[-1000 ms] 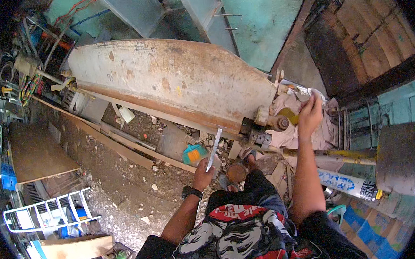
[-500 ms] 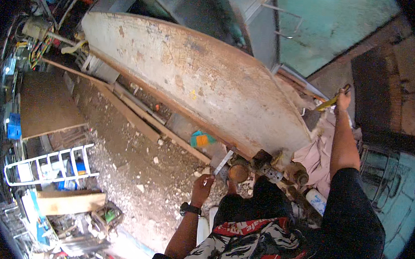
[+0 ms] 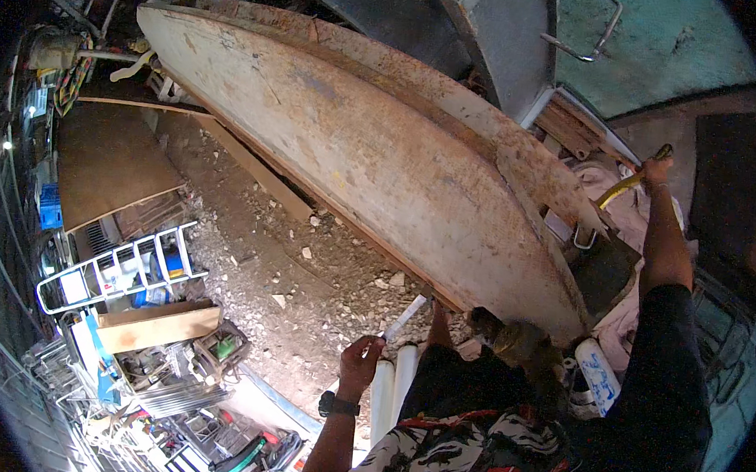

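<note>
A large, long metal panel (image 3: 349,154) with a curved upper edge, pale grey and stained with rust, lies across the view in front of me. My left hand (image 3: 359,359) is closed around the near end of a pale flat bar (image 3: 405,318). The bar's dark far end meets or overlaps the panel's lower edge; contact is unclear. Out to the right, my right hand (image 3: 656,172) grips a tool with a yellow shaft (image 3: 619,191) and a dark end. Its lower end hangs near the panel's right side and is partly hidden.
A white ladder (image 3: 118,269) lies at the left by a brown board (image 3: 113,166). Rubble (image 3: 277,272) covers the ground. Tools and scrap (image 3: 204,418) crowd the lower left. Pale pipes (image 3: 393,388) stand by my legs, and pink cloth (image 3: 632,225) lies at right.
My view has shifted, and more of the panel's far edge and its right end now shows. Both hands keep hold of their things; the right hand appears farther right.
</note>
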{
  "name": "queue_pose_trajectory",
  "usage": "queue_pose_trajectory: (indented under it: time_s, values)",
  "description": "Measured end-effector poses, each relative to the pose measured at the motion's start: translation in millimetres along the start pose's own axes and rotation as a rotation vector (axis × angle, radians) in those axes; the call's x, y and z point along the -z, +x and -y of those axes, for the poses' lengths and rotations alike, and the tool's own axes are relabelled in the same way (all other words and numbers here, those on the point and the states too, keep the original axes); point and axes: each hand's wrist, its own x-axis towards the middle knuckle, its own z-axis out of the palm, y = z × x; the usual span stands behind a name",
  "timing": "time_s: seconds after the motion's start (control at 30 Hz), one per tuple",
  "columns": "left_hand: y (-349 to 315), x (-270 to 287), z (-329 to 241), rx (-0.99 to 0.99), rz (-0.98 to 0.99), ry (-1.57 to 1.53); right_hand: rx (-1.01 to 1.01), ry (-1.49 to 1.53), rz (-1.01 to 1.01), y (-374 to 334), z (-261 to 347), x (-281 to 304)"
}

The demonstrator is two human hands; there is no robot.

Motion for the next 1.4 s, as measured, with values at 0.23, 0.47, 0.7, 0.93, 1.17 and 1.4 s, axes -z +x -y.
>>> queue_pose_trajectory:
  time_s: [0.23,0.47,0.7,0.93,1.17,1.4]
  values:
    - [-2.5,4.7,0.6,-0.036,0.004,-0.08,0.066,-0.318,-0.052,12.5,-3.7,1.5]
    - [-15.7,7.4,3.9,0.064,-0.001,0.031,0.249,-1.26,0.387,-45.7,94.0,-3.2]
    - [-58.9,54.6,64.7,0.151,-0.073,-0.062,-0.062,-0.52,0.089,-29.8,78.0,7.6]
    - [-67.6,90.6,54.5,0.046,-0.191,-0.182,0.009,-0.448,0.041,-7.5,32.0,15.2]
    - [-20.7,96.8,70.6,-0.145,-0.122,-0.271,0.072,-0.308,-0.001,-12.8,73.8,119.9]
    - [-33.7,132.5,48.5,-0.332,-0.195,-0.334,0.017,0.613,0.006,-244.4,323.9,153.7]
